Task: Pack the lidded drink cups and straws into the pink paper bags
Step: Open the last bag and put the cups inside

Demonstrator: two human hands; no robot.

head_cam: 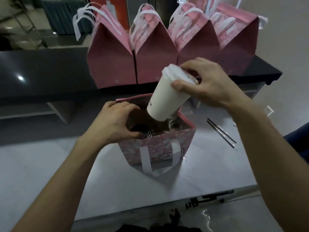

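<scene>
Head view: right hand (207,84) grips the tilted cup (168,96) by its lid; left hand (115,121) grips the bag (160,141) rim. Straighten the cup, then lower it beside the left hand.

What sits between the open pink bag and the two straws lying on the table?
Nothing: in the head view, only bare white table separates the open pink bag from the two straws. The right hand's forearm passes above that stretch.

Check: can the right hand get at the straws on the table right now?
Probably not yet: the right hand grips the white cup over the open bag. The straws lie uncovered just right of the bag, so the path looks free afterwards.
</scene>
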